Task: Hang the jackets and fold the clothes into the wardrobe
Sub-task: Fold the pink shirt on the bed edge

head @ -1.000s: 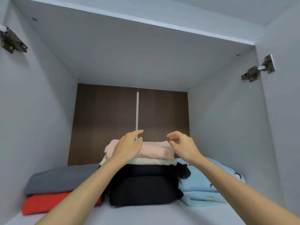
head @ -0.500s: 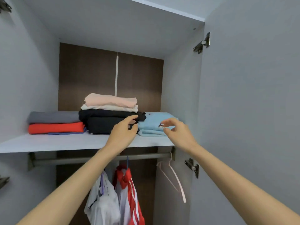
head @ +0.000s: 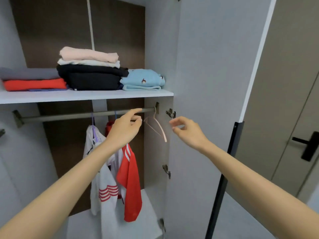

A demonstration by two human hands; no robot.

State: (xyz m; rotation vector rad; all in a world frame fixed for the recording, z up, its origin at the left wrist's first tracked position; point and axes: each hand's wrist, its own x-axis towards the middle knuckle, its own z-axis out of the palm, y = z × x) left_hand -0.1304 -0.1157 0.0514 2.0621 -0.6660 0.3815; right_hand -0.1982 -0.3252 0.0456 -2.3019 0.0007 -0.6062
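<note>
Head view: your folded clothes (head: 89, 69) sit stacked on the shelf (head: 86, 97), jackets (head: 131, 178) hang from the rail (head: 69, 115), and your left hand (head: 124, 130) and right hand (head: 188, 131), loosely curled and empty, flank a spare hanger (head: 156, 126), so possibly one jacket remains.

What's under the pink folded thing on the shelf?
A folded white garment lies right under the pink one, then black clothes down to the shelf. Only the front edges show, so anything tucked between the layers is hidden.
</note>
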